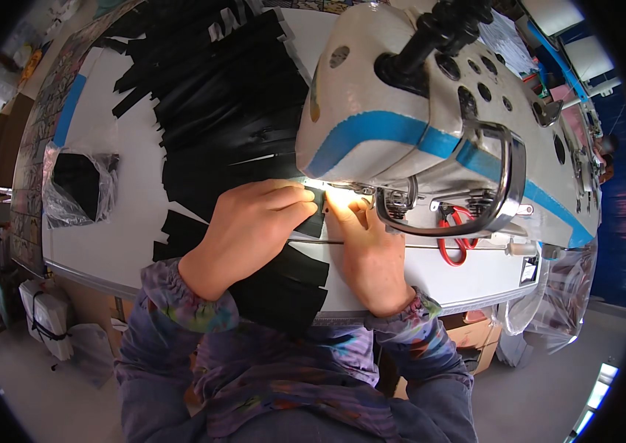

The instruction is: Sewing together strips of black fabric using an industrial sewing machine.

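My left hand is closed, fingertips pinching a piece of black fabric just in front of the sewing machine's head. Close beside it, my right hand has its fingers bent together at the fabric's right edge, under the machine's bright lamp. What lies between those fingertips is hidden. More black fabric, in overlapping strips with ragged ends, spreads over the table beyond and left of my hands. Another black piece hangs over the near edge below my left wrist.
Red-handled scissors lie right of my right hand, beneath the machine's metal guard. A clear plastic bag with black contents rests on the white table at left. Clear plastic hangs at the right end.
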{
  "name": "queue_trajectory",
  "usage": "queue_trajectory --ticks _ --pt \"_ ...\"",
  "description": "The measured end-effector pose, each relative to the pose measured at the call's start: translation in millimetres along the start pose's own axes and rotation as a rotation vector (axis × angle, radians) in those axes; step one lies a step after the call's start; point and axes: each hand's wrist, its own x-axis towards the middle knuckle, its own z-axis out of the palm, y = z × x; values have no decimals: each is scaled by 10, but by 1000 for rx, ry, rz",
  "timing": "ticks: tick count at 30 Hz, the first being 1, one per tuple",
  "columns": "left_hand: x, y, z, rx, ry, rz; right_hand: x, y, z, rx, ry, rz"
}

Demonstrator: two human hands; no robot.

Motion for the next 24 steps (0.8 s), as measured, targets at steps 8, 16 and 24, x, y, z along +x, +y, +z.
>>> queue_trajectory --ticks 8,16,24 --pt "7 57 7 39 -9 -58 -17 13 -36 129 11 10" --pt "13 76 14 40 -34 -69 -41 42 0 126 28 16" --pt "19 75 10 33 -62 -89 -11 19 -29 151 29 9"
